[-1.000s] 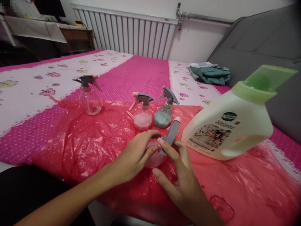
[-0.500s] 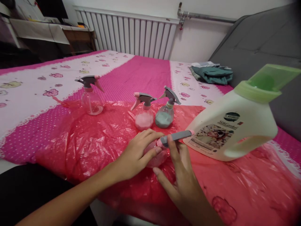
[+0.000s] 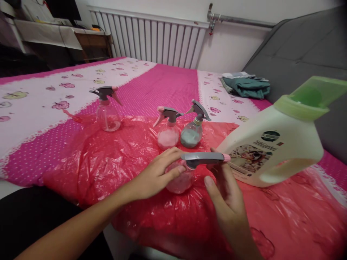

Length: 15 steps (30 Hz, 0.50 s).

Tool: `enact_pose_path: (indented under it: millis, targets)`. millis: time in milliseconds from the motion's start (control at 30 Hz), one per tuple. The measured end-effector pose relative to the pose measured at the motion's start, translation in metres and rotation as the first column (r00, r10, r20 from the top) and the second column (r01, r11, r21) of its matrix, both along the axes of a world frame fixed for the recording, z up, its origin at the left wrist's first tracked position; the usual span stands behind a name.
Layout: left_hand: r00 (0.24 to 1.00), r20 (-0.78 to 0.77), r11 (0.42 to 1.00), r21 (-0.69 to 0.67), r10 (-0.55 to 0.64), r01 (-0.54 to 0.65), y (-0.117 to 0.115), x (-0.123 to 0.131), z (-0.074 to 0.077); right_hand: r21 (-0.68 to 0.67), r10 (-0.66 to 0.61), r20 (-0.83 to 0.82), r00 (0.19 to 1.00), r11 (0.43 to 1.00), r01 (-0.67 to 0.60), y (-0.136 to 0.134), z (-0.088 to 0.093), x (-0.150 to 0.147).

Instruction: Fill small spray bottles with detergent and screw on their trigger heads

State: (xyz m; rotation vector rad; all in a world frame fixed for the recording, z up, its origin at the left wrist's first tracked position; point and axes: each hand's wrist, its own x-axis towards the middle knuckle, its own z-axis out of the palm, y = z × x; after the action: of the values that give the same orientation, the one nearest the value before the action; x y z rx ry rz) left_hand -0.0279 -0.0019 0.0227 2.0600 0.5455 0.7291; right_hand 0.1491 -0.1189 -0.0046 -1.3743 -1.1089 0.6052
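Observation:
My left hand (image 3: 154,177) is wrapped round the clear body of a spray bottle (image 3: 181,183) standing on red plastic sheeting. Its grey trigger head (image 3: 203,157) points right, tipped with a pink nozzle. Close under that nozzle is my right hand (image 3: 230,202), thumb and fingers apart. Whether its fingertips touch the head, I cannot tell. Just behind stand a spray bottle with pinkish contents (image 3: 167,139) and another with bluish-green contents (image 3: 190,136). A spray bottle with a pink collar (image 3: 108,117) is farther left.
A large whitish detergent jug (image 3: 282,144) with a green cap stands close to my right hand. The red plastic sheet (image 3: 89,166) covers part of the pink bedspread (image 3: 173,83). Folded cloth (image 3: 246,86) lies near the grey headboard (image 3: 306,47). A radiator (image 3: 151,38) lines the wall.
The trigger head has turned so that it lies level, pointing right. My right hand has shifted right, from the head's near part to its nozzle end. My left hand keeps its hold.

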Motion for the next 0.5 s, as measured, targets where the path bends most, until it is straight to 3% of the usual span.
enact_pose_path:
  millis: [267,500]
  targets:
    - [0.998,0.018,0.996,0.065,0.059,-0.06,-0.003,0.001,-0.003,0.082,-0.066,0.151,0.986,0.995,0.054,0.002,0.012,0.003]
    - [0.991,-0.007,0.986,0.104,0.132,-0.131,-0.002,-0.002,-0.012,0.069,-0.011,0.134,0.991,0.998,0.002,0.0,0.011,0.001]
